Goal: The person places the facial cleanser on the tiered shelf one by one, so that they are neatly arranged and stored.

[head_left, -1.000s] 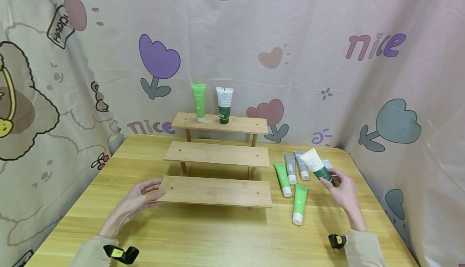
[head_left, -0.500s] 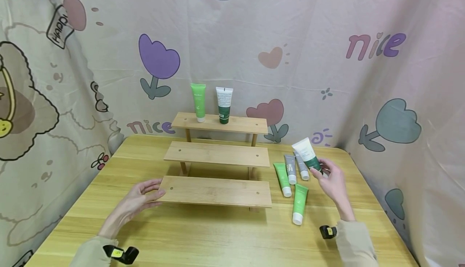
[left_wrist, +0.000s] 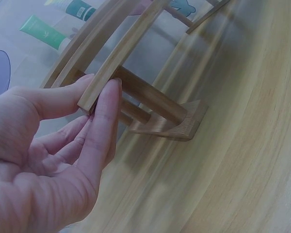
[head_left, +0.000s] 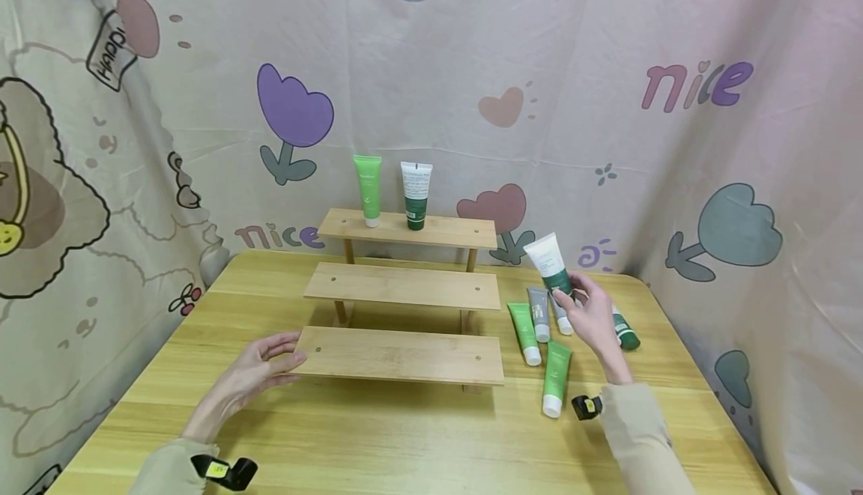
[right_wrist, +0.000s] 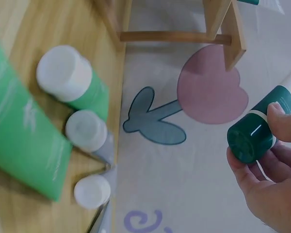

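My left hand (head_left: 252, 371) pinches the left end of the lowest board of a three-tier wooden display stand (head_left: 404, 353); in the left wrist view, thumb and fingers sit on both faces of that board (left_wrist: 121, 53). My right hand (head_left: 591, 315) holds a white tube with a dark green cap end (head_left: 549, 259) up in the air, right of the stand. Its green cap (right_wrist: 250, 136) points toward the camera in the right wrist view, between thumb and fingers. On the top tier stand a light green tube (head_left: 368, 189) and a white-and-dark-green tube (head_left: 416, 195).
Lying on the table (head_left: 377, 442) right of the stand are two light green tubes, one nearer (head_left: 556, 379) and one farther (head_left: 524, 332), and two grey tubes, one of them (head_left: 539, 314) fully visible. Another dark-green-capped tube (head_left: 625, 332) lies partly behind my right hand. A printed curtain (head_left: 573, 143) hangs behind.
My right hand has carried the white-and-green tube left and upward toward the stand, turning it more upright. The tube lying behind the hand has come into view. My left hand stays put.
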Demonstrator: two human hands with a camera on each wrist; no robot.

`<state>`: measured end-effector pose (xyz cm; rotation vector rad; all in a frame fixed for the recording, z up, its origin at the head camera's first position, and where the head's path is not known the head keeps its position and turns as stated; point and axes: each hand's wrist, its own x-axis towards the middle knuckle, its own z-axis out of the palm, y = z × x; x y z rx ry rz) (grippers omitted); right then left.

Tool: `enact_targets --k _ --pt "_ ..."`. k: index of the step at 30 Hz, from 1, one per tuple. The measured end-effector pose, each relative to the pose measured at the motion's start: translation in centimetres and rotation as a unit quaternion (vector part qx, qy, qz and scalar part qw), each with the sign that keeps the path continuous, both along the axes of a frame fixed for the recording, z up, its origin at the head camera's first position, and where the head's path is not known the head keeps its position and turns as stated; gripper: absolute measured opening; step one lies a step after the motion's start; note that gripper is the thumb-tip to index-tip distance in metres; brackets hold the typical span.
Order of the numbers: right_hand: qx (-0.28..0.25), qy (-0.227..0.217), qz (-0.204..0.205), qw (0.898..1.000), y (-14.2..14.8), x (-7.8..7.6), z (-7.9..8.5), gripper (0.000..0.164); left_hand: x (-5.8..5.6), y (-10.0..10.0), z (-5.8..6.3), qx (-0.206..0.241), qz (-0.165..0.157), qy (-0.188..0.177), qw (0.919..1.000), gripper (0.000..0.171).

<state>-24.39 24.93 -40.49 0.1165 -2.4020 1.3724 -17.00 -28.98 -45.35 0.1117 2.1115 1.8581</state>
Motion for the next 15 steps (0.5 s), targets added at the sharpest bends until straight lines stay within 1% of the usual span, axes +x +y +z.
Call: enact_targets --k 7,10,13,15 --pt "-0.038 -0.021 0.011 0.999 -1.3 -1.1 1.2 0.047 -0.1 -0.1 0.1 0.000 0.001 -0.002 1.0000 0.075" --pt "-0.053 -0.024 0.018 0.998 -1.7 -1.5 1.6 0.051 0.0 -0.1 0.1 0.000 -0.005 0.001 1.0000 0.076" --pt "-0.070 -0.025 0.027 0.997 -2.1 -1.9 2.0 0.053 0.1 0.0 0.1 0.002 -0.003 0.000 1.0000 0.076" --pt "-0.075 -0.025 0.033 0.996 -2.4 -2.1 2.3 0.053 0.1 -0.1 0.0 0.002 -0.008 0.004 1.0000 0.076"
